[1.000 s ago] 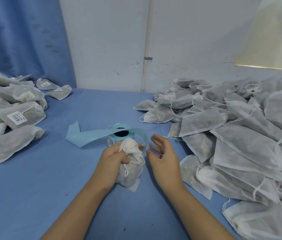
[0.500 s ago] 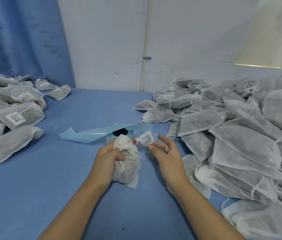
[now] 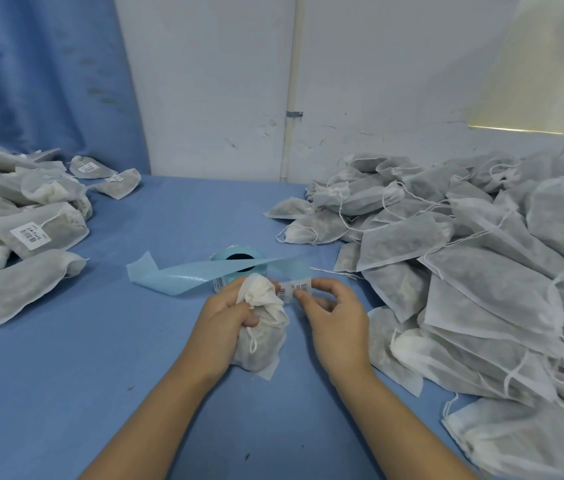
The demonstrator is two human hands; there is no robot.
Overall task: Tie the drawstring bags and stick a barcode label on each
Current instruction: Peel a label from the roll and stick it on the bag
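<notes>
Sprawling over the blue table (image 3: 66, 375), a heap of unlabelled drawstring bags (image 3: 481, 271) fills the right side, while a smaller pile of labelled bags (image 3: 31, 230) lies well apart on the left. Between them, a person's left hand (image 3: 225, 317) grips a tied bag (image 3: 263, 337) below its gathered neck, fingers (image 3: 251, 320) curled round it. A second ago the right hand (image 3: 336, 320) was empty beside the label roll (image 3: 239, 261). Now its thumb and forefinger pinch a barcode label (image 3: 296, 288), the other fingers loosely curled, holding it just beside the bag's neck. Sticking it on looks to be the step in hand.
</notes>
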